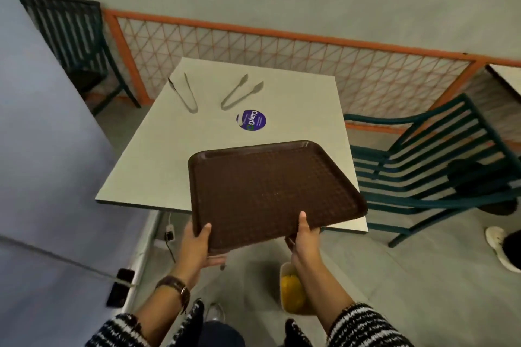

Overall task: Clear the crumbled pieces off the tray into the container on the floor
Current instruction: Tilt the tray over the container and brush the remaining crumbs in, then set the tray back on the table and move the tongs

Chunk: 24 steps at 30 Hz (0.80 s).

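Brown plastic tray [270,191], textured surface, held in both hands above near edge of white table [158,166]; far end over tabletop, near end overhanging toward floor. No crumbled pieces discernible on tray surface at this resolution.

Left hand [197,248]: clamped on tray's near-left corner, thumb on top of rim, fingers curled underneath. Wristwatch [176,289] on left wrist.

Right hand [304,239]: clamped on tray's near edge, right of centre, thumb lying up on tray surface, fingers wrapped under. Striped black-and-white sleeves [363,324] on both forearms.

Container [293,290]: pale tub on floor, below and nearer than tray's near edge, partly hidden behind right forearm; yellow contents visible inside.

Relative to tray:
- 2 metal tongs on table beyond tray's far edge, well apart from it: 1 pair [186,93] far-left, 1 pair [239,91] just right of that, both lying with arms spread.
- Round purple sticker [251,120] on tabletop, between tongs and tray's far edge.
- Green slatted chair [428,166] right of tray, beside table.
- 2nd green chair [70,36] far-left, beyond table.
- Orange lattice barrier [282,65] beyond table.
- White shoe [500,248] on floor, far right, below tray level.
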Available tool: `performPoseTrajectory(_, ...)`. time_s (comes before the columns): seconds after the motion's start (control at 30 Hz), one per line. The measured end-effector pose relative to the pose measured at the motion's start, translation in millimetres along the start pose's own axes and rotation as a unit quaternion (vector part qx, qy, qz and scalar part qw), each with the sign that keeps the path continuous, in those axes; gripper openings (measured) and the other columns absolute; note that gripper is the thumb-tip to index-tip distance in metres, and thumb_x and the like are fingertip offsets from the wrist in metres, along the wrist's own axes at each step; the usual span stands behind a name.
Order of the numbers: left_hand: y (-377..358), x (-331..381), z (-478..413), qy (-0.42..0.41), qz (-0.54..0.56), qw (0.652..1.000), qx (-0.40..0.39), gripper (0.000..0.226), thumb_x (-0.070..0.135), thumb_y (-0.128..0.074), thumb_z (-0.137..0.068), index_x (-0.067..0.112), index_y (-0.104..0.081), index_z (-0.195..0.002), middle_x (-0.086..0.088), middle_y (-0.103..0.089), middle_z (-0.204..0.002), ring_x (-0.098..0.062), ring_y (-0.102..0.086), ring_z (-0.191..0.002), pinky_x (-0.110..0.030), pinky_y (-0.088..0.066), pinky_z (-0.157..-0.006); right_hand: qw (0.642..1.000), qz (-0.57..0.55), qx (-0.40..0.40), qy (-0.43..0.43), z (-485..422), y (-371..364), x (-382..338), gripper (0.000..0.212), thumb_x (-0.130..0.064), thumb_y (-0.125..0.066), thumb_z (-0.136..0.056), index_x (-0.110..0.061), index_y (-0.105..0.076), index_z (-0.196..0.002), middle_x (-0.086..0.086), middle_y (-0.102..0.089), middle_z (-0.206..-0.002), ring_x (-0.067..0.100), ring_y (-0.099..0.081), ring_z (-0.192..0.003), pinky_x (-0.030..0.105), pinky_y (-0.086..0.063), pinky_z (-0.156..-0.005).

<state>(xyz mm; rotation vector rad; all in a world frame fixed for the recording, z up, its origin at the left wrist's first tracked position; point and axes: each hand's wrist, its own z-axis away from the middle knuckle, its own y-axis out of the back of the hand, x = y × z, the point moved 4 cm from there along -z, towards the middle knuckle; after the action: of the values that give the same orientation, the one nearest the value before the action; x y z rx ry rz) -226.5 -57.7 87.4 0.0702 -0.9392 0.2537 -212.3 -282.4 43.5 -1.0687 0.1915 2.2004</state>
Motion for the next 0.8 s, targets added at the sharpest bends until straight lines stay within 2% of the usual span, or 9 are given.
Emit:
performPoseTrajectory(0.07,10.6,7.3,-28.9,-0.004,-0.048,0.999,-0.007,0.04,0.021,-0.036,-0.1,0.025,-0.032,-0.139,-0.02,-0.057,-0.123,-0.028,-0.07,-0.063,-0.032,-0.056,-0.045,0.999,-0.013,0.028,-0.043,-2.6,-13.1,12.5,0.052,-0.042,-0.05,-0.093,-0.02,-0.037,-0.138,0.009,-0.055,-0.129,0.029,-0.055,-0.114,0.05,-0.042,-0.104)
performPoseTrajectory(0.13,18.8,12.8,-52.8,0.002,-0.083,0.997,-0.009,0.042,0.019,-0.032,-0.101,0.024,-0.03,-0.142,-0.019,-0.055,-0.125,-0.029,-0.068,-0.065,-0.031,-0.056,-0.045,0.995,-0.05,0.018,-0.084,-3.3,-25.5,20.9,0.046,-0.038,-0.053,-0.093,-0.016,-0.042,-0.132,0.01,-0.059,-0.121,0.028,-0.059,-0.105,0.05,-0.046,-0.1)
performPoseTrajectory(0.27,34.0,7.9,-94.0,0.026,-0.114,0.993,0.002,0.041,0.017,-0.03,-0.101,0.027,-0.032,-0.141,-0.02,-0.055,-0.12,-0.032,-0.062,-0.067,-0.03,-0.054,-0.042,0.98,-0.142,-0.021,-0.14,-10.7,-33.3,20.6,0.039,-0.023,-0.049,-0.096,-0.012,-0.042,-0.134,0.015,-0.059,-0.123,0.035,-0.058,-0.112,0.053,-0.051,-0.091)
performPoseTrajectory(0.37,41.6,7.6,-126.9,0.032,-0.148,0.988,0.004,0.04,0.017,-0.031,-0.101,0.029,-0.035,-0.139,-0.026,-0.051,-0.128,-0.034,-0.059,-0.065,-0.029,-0.05,-0.041,0.974,-0.185,0.003,-0.132,-32.0,-22.1,6.0,0.038,-0.009,-0.041,-0.098,-0.009,-0.04,-0.136,0.019,-0.053,-0.133,0.037,-0.052,-0.121,0.048,-0.055,-0.078)
performPoseTrajectory(0.47,35.8,21.5,-146.1,0.024,-0.195,0.98,0.024,0.041,0.009,-0.035,-0.1,0.013,-0.038,-0.14,-0.024,-0.048,-0.132,-0.028,-0.055,-0.073,-0.019,-0.048,-0.035,0.973,-0.191,0.017,-0.132,-60.2,-11.1,-7.7,0.042,-0.004,-0.038,-0.098,-0.006,-0.036,-0.139,0.021,-0.049,-0.137,0.04,-0.049,-0.123,0.047,-0.057,-0.067)
performPoseTrajectory(0.57,23.5,34.3,-165.0,-0.016,-0.218,0.975,0.024,0.04,0.0,-0.038,-0.096,0.003,-0.041,-0.136,-0.015,-0.051,-0.115,-0.015,-0.048,-0.065,-0.006,-0.041,-0.038,0.974,-0.177,0.01,-0.14,-86.6,-13.1,-16.0,0.041,0.0,-0.035,-0.098,-0.003,-0.035,-0.139,0.022,-0.053,-0.126,0.038,-0.057,-0.104,0.047,-0.058,-0.056)
performPoseTrajectory(0.63,16.7,38.3,-183.2,-0.029,-0.244,0.969,0.032,0.039,0.0,-0.042,-0.094,0.012,-0.046,-0.132,-0.008,-0.052,-0.117,-0.024,-0.056,-0.071,-0.013,-0.051,-0.047,0.976,-0.159,0.011,-0.147,-104.3,-17.5,-20.7,0.04,0.001,-0.034,-0.098,-0.001,-0.035,-0.138,0.022,-0.057,-0.113,0.037,-0.058,-0.094,0.045,-0.058,-0.051)
performPoseTrajectory(0.7,8.8,44.3,-197.8,-0.004,-0.237,0.971,0.038,0.04,0.001,-0.043,-0.094,0.017,-0.046,-0.131,-0.011,-0.055,-0.118,-0.035,-0.061,-0.078,-0.035,-0.059,-0.053,0.98,-0.122,0.008,-0.158,-123.4,-22.0,-27.8,0.038,-0.001,-0.036,-0.098,0.0,-0.036,-0.136,0.022,-0.058,-0.105,0.04,-0.059,-0.091,0.044,-0.058,-0.05)
performPoseTrajectory(0.8,-7.4,52.9,-220.2,0.002,-0.248,0.968,0.037,0.042,0.0,-0.043,-0.093,0.012,-0.045,-0.133,-0.012,-0.057,-0.109,-0.032,-0.062,-0.073,-0.028,-0.056,-0.044,0.982,-0.08,0.01,-0.172,-149.7,-28.0,-44.2,0.04,-0.001,-0.039,-0.098,0.002,-0.036,-0.137,0.023,-0.058,-0.103,0.041,-0.06,-0.088,0.039,-0.057,-0.047)
